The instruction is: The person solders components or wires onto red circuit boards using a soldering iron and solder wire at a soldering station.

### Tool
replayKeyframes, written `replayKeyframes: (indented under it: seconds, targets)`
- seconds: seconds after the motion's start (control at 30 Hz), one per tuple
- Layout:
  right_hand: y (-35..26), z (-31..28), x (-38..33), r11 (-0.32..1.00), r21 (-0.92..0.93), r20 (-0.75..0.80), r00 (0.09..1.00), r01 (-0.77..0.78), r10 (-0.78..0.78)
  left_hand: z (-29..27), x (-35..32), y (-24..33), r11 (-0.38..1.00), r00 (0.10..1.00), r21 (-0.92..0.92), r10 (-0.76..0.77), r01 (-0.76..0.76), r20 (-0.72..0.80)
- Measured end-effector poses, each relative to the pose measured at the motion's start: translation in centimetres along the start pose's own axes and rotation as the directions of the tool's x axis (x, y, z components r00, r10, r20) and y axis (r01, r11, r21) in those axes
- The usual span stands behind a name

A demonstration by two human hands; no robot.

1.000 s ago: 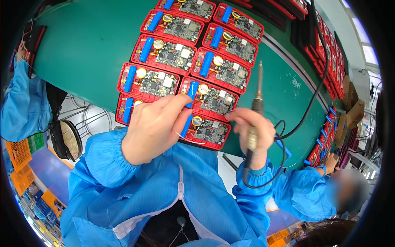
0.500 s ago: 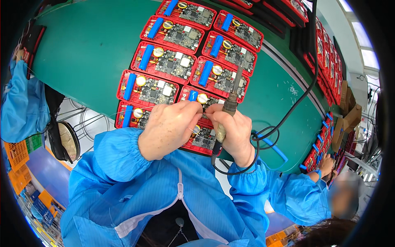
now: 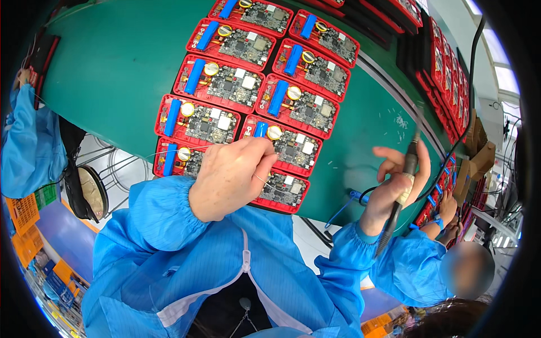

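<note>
Two items held.
My left hand [image 3: 233,179] pinches thin wire [image 3: 169,151] over the near red cases [image 3: 302,197]; my right hand [image 3: 395,183], well to their right, grips the soldering iron [image 3: 411,162].

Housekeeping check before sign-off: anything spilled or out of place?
Yes: small pale scraps lie loose on the green table, right of the red cases. The cases sit in two columns, so the strewn bits look like stray debris; too small to identify.
</note>
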State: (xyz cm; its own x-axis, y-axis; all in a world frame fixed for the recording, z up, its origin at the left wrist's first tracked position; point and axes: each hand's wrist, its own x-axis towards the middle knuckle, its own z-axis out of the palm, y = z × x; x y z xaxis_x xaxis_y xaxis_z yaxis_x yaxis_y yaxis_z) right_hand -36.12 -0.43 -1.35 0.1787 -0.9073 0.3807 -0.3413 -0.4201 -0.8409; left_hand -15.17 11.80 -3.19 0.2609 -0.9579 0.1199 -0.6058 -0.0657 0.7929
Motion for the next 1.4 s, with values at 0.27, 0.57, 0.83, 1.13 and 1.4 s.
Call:
replayKeyframes:
  seconds: [0.27, 0.57, 0.83, 1.13, 1.4]
  targets:
    - [-1.4, 1.8, -4.5, 0.983, 0.176, 0.307, 0.952, -0.043, -0.014, -0.3, 0.0, 0.1, 0.992, 0.992, 0.099, -0.092, 0.084, 0.085]
    - [0.1, 3.1, -6.7, 0.934, 0.332, 0.274, 0.961, -0.131, 0.038, 0.1, 0.6, 0.3, 0.989, 0.995, 0.114, -0.096, 0.091, 0.04]
    - [0.3, 3.4, -6.8, 0.942, 0.309, 0.302, 0.953, -0.132, 0.034, -0.1, 0.5, 0.2, 0.987, 0.991, 0.119, -0.119, 0.111, 0.068]
    - [0.6, 3.4, -6.7, 0.948, 0.304, 0.312, 0.95, -0.094, -0.006, 0.1, 0.6, 0.3, 0.982, 0.987, 0.137, -0.138, 0.127, 0.077]
    - [0.5, 3.2, -6.6, 0.948, 0.301, 0.319, 0.948, -0.101, 0.0, 0.1, 0.8, 0.4, 0.981, 0.988, 0.159, -0.128, 0.113, 0.089]
